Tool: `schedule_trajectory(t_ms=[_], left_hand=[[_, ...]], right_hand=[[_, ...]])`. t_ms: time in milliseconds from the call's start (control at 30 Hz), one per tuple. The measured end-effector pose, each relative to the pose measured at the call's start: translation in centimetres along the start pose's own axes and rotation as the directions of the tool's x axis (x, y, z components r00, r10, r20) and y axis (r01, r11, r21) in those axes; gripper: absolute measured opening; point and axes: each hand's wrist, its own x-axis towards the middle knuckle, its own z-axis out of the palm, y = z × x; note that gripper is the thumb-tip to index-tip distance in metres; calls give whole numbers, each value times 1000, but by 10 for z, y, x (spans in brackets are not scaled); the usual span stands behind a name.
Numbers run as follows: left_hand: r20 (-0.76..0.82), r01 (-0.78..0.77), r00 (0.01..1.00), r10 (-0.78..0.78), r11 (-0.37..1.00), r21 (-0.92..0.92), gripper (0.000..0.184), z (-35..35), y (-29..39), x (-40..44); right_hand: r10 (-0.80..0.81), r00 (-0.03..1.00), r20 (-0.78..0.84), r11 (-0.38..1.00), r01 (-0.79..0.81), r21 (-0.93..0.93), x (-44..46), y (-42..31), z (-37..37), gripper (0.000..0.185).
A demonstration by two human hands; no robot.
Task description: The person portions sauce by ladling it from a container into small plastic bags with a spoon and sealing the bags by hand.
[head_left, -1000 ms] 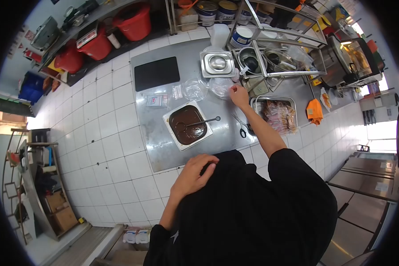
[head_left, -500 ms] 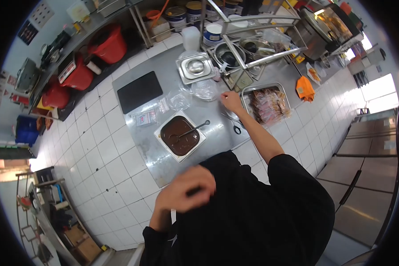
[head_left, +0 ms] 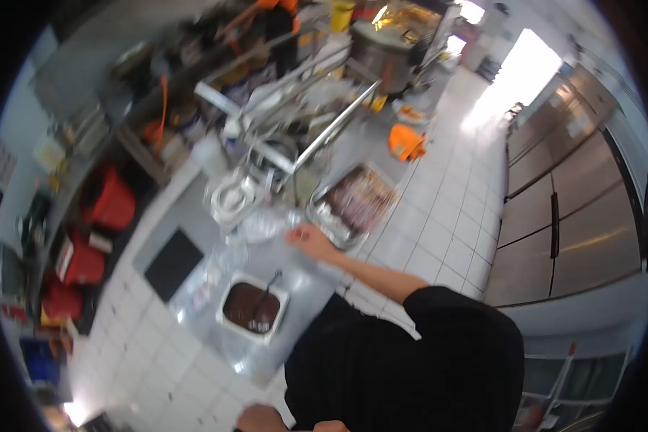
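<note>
On the bench (head_left: 304, 279), the clear plastic packaging (head_left: 261, 227) lies just left of the right hand (head_left: 308, 238), whose fingers look curled; the left hand (head_left: 261, 417), cropped at the lower edge, is well apart. I cannot tell whether either holds anything.

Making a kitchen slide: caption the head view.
Right hand at a metal table, between brown liquid and a steel tray.

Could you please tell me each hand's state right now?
Left hand: mostly out of frame, cannot tell.
Right hand: blurred, cannot tell.
</note>
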Motion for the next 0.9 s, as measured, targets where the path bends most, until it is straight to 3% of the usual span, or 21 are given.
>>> schedule_trajectory(t_ms=[33, 67, 100, 167, 233, 300, 333, 467, 567, 700, 800, 900], left_hand=[[-118, 165, 978, -172, 984, -64, 24, 3, 1, -8], [-142, 246, 961, -236, 968, 54, 20, -8, -9, -13], [-182, 324, 939, -293, 929, 178, 16, -18, -21, -20], [-305, 482, 872, -383, 777, 404, 9, -42, -44, -34], [-469, 628, 778, -417, 535, 565, 10, -59, -63, -38], [-783, 871, 490, -383, 232, 432, 2, -37, -87, -34], [-789, 895, 439, -430, 285, 342, 10, -42, -90, -65], [-730, 948, 316, -606, 234, 216, 11, -56, -88, -111], [-754, 967, 212, -621, 25, 252, 12, -62, -78, -97], [-711, 895, 387, -587, 55, 442, 10, -66, -85, -99], [-746, 904, 354, -564, 0, 429, 10, -64, -86, -97], [-769, 921, 369, -521, 98, 376, 9, -68, -91, -112]], right_hand=[[-41, 999, 29, 999, 41, 26, -22, -47, -10, 27], [-139, 990, -4, 950, 135, 283, -32, -60, -3, 18], [-117, 992, 36, 967, 106, 230, -45, -71, -3, 17], [-249, 954, 164, 963, 227, 144, -75, -123, -14, 16], [-394, 899, 192, 896, 330, 296, -107, -160, -11, 14], [-332, 878, 346, 924, 227, 308, -136, -190, -14, 13], [-350, 868, 351, 912, 230, 340, -145, -193, -10, 13], [-335, 870, 362, 913, 205, 353, -151, -184, -3, 15], [-334, 862, 382, 922, 215, 323, -143, -178, -4, 17], [-394, 825, 405, 912, 299, 279, -133, -182, -3, 20], [-236, 886, 399, 964, 161, 211, -139, -187, 3, 25], [-192, 877, 441, 975, 117, 190, -146, -189, 10, 30]])
